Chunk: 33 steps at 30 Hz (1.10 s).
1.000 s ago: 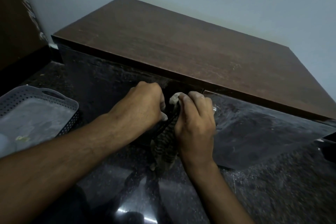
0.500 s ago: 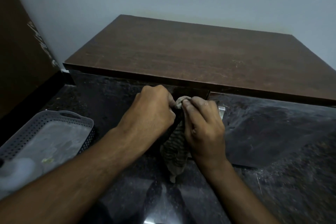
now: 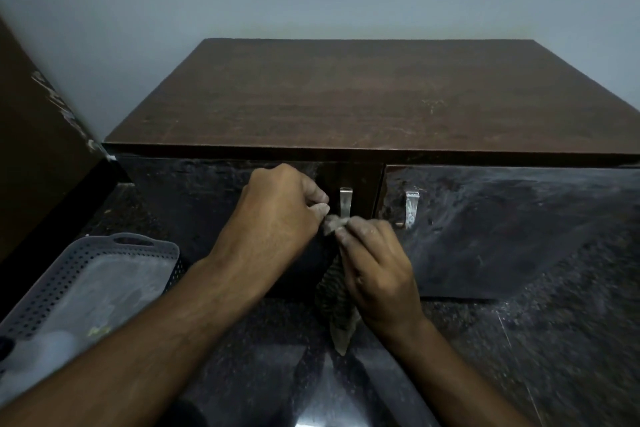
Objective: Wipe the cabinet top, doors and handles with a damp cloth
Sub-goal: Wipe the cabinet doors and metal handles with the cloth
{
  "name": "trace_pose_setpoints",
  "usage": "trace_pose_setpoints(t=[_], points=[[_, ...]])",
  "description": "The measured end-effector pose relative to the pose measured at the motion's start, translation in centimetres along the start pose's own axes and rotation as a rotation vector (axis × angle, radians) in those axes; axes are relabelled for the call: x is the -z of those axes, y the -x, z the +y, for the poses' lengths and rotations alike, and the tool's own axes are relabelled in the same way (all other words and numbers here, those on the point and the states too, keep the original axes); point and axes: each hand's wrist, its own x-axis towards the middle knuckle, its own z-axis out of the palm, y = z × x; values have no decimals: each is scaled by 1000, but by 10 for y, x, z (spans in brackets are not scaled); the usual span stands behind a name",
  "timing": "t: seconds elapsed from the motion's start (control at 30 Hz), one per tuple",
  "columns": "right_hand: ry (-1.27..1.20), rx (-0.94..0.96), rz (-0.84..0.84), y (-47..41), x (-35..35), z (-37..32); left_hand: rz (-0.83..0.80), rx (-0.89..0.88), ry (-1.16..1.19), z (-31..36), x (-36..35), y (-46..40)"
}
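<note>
A low cabinet with a brown wood top [image 3: 363,94] and two glossy dark doors stands against the wall. The left door [image 3: 194,194] carries a metal handle [image 3: 345,203]; the right door [image 3: 502,229] carries a dusty handle [image 3: 411,208]. A striped cloth [image 3: 337,305] hangs down below the left handle. My right hand [image 3: 377,263] grips the cloth's upper end just under that handle. My left hand [image 3: 277,215] pinches the same bunched end from the left, fingers curled.
A grey perforated plastic basket [image 3: 114,246] sits on the dark speckled floor [image 3: 519,357] at the left, with a pale object inside it. A dark brown panel [image 3: 34,149] stands along the left wall.
Both hands have slid down with the cloth, uncovering the upper part of the left handle. The view has swung so the cabinet faces me squarely.
</note>
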Motion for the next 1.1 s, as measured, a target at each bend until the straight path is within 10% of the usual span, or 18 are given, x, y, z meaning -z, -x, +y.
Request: trace_pose_setpoints(t=[0.83, 1.1], points=[[-210, -538, 369, 2, -13, -17, 14, -29, 145, -2, -24, -5], [-297, -634, 1, 0, -9, -32, 13, -107, 79, -1, -24, -5]])
